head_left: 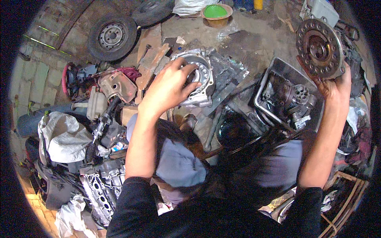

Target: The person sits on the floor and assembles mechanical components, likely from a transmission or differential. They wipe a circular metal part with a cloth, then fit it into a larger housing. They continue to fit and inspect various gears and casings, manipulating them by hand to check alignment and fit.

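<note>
Rusty steel shows on the round clutch plate [320, 48], lifted clear of the floor at upper right in the right hand [335, 85], whose grip is closed on its lower rim. The left hand [166, 89] is spread wide over the aluminium pump housing [200, 77] on the floor; nothing is seen joined yet.

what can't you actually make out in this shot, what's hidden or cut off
- Head view: the centre of the silver round housing is covered by the left hand.
- Head view: the lower rim of the rusty round disc is hidden by the right hand, so the grip cannot be judged.
- Head view: the wooden frame at lower right is cut off by the dark fisheye rim.
- Head view: the parts in the metal tray are too dim to identify.
</note>
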`<action>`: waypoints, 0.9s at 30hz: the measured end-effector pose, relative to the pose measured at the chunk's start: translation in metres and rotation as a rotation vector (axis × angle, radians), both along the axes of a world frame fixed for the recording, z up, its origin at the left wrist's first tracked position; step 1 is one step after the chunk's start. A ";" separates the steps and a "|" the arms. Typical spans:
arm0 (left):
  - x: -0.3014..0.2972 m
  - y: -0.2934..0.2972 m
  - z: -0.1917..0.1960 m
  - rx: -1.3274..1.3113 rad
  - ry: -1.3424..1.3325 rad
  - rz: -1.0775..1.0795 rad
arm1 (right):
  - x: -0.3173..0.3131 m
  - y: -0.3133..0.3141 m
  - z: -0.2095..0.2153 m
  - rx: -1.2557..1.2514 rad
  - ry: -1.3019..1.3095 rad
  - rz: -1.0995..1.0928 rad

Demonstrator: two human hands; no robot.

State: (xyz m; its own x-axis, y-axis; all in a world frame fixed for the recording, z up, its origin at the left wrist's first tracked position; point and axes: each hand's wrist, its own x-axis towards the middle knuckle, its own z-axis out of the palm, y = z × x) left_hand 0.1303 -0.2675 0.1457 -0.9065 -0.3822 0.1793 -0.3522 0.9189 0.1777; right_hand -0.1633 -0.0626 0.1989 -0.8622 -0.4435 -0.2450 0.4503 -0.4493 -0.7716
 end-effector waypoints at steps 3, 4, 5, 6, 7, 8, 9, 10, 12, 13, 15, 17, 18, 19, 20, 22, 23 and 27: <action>0.001 0.000 -0.002 0.029 -0.025 0.046 | 0.001 0.002 -0.001 -0.027 -0.011 0.014; 0.002 0.000 -0.003 0.026 -0.015 0.013 | 0.000 0.003 -0.003 -0.024 -0.004 0.008; 0.003 -0.002 -0.003 0.018 0.002 -0.038 | -0.002 0.003 -0.004 -0.040 -0.008 0.013; 0.003 -0.004 -0.004 0.039 0.010 -0.072 | -0.004 0.003 -0.007 -0.050 -0.023 0.003; 0.004 -0.007 -0.004 0.055 0.026 -0.123 | -0.005 0.005 -0.009 -0.049 -0.004 0.021; 0.005 -0.010 -0.004 0.071 0.023 -0.159 | -0.007 0.006 -0.012 -0.040 0.005 0.027; 0.006 -0.009 -0.005 0.081 0.053 -0.158 | -0.009 0.007 -0.014 -0.039 -0.003 0.031; 0.006 -0.009 -0.005 0.089 0.066 -0.143 | -0.010 0.008 -0.016 -0.031 0.002 0.042; 0.006 -0.009 -0.006 0.101 0.089 -0.100 | -0.014 0.009 -0.021 -0.039 -0.028 0.061; 0.005 -0.010 -0.005 0.105 0.101 -0.072 | -0.017 0.008 -0.024 -0.018 -0.036 0.093; 0.005 -0.011 -0.003 0.137 0.218 0.003 | -0.020 0.007 -0.034 0.012 -0.080 0.056; 0.008 -0.016 0.002 0.176 0.420 0.090 | -0.020 0.006 -0.047 0.002 -0.129 0.027; 0.011 -0.017 0.005 0.127 0.579 0.205 | -0.021 0.001 -0.054 0.000 -0.114 0.006; 0.012 -0.022 0.008 0.188 0.672 0.322 | -0.018 -0.002 -0.062 0.019 -0.032 0.086; 0.014 -0.027 0.011 0.228 0.784 0.419 | -0.014 -0.007 -0.071 0.066 0.019 0.103; 0.014 -0.033 0.013 0.333 0.919 0.440 | -0.002 -0.020 -0.088 0.273 0.073 0.054; 0.015 -0.034 0.013 0.378 0.987 0.456 | 0.007 -0.025 -0.096 0.356 0.223 0.078; 0.016 -0.036 0.012 0.373 1.077 0.471 | 0.050 -0.056 -0.120 0.759 0.872 0.013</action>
State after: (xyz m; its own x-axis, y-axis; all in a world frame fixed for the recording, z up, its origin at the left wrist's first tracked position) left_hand 0.1467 -0.3037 0.1575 -0.1238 -0.8197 0.5593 -0.1471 0.5726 0.8065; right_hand -0.1132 -0.1190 0.0787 -0.8658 -0.4474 0.2240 -0.3672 0.2642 -0.8918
